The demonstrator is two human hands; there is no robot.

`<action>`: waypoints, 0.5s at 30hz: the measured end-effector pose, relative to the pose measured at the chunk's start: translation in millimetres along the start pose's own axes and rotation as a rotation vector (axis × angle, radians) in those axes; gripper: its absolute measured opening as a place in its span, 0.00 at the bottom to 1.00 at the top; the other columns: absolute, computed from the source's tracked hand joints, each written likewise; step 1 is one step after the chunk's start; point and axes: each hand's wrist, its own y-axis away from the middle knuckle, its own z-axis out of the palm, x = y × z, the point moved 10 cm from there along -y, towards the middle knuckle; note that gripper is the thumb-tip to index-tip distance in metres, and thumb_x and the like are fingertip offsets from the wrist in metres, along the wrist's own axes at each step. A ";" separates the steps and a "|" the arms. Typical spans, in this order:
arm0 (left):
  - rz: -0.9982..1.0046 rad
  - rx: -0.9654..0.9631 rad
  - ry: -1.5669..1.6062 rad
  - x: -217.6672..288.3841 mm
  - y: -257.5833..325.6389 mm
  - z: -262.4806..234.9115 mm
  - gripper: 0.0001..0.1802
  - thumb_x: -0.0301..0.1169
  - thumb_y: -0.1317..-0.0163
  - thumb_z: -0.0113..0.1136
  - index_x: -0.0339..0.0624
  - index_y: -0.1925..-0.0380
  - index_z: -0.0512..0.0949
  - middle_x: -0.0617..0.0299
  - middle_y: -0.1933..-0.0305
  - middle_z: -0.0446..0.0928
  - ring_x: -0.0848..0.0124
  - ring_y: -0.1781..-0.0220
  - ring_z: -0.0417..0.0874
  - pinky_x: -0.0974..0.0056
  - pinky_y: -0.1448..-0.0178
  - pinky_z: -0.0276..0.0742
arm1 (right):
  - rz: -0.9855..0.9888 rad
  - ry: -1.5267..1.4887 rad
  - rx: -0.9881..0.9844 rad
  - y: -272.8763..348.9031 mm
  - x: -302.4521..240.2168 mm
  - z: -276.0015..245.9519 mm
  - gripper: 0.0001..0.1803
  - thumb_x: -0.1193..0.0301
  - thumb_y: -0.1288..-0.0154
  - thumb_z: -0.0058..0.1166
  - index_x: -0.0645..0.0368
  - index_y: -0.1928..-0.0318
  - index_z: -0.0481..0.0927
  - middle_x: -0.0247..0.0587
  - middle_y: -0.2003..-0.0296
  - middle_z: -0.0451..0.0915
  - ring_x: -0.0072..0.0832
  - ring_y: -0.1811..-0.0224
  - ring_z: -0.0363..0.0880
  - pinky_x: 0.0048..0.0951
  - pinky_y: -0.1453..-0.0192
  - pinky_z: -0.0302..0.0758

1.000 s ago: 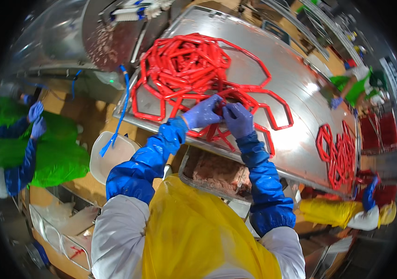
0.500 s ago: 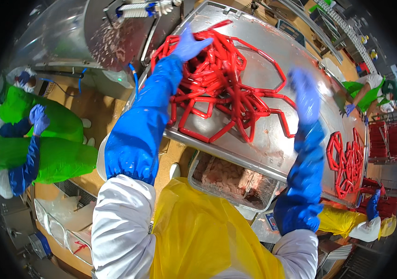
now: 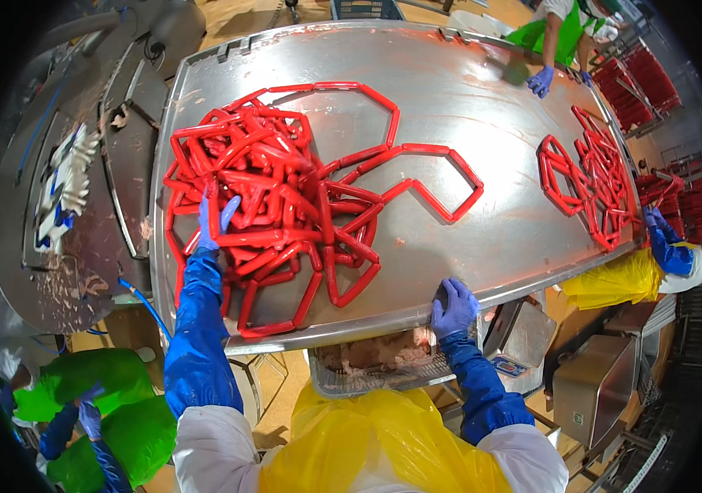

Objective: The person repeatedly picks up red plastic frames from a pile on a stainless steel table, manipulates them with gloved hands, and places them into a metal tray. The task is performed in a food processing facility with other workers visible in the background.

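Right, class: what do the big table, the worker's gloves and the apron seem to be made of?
Table: probably stainless steel, brushed grey with soft reflections. Gloves, seen on the left hand and right hand: thin, matte blue, likely nitrile or latex. Apron: glossy, crinkled yellow plastic film.

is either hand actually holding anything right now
The left hand is in the red sausage chain, fingers among its links; whether it grips cannot be told. The right hand rests on the steel table's edge.

Left hand point(image 3: 213, 220) on red sausage chain point(image 3: 273, 193); right hand point(image 3: 453, 306) seemingly gripping table point(image 3: 482, 107) edge.
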 end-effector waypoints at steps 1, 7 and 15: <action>-0.007 -0.058 -0.024 19.7 -13.6 32.9 0.41 0.49 0.37 0.72 0.37 0.30 0.71 0.43 0.34 0.75 0.45 0.31 0.75 0.49 0.26 0.69 | 0.012 -0.009 0.013 3.2 3.2 -0.9 0.32 0.57 0.43 0.59 0.51 0.37 0.79 0.46 0.36 0.77 0.48 0.34 0.73 0.54 0.30 0.63; -0.080 -0.077 0.002 139.9 -79.9 198.3 0.41 0.52 0.39 0.72 0.43 0.32 0.72 0.40 0.42 0.83 0.41 0.42 0.84 0.43 0.42 0.82 | 0.006 0.023 -0.001 1.1 7.5 4.3 0.35 0.56 0.46 0.60 0.53 0.36 0.79 0.47 0.38 0.78 0.48 0.35 0.74 0.53 0.30 0.64; 0.139 0.021 0.509 268.8 -64.9 199.7 0.39 0.42 0.41 0.73 0.44 0.31 0.70 0.44 0.32 0.73 0.47 0.31 0.75 0.44 0.28 0.70 | -0.081 -0.186 -0.069 8.2 -9.7 7.0 0.24 0.68 0.44 0.60 0.67 0.46 0.81 0.60 0.49 0.82 0.57 0.46 0.80 0.51 0.36 0.74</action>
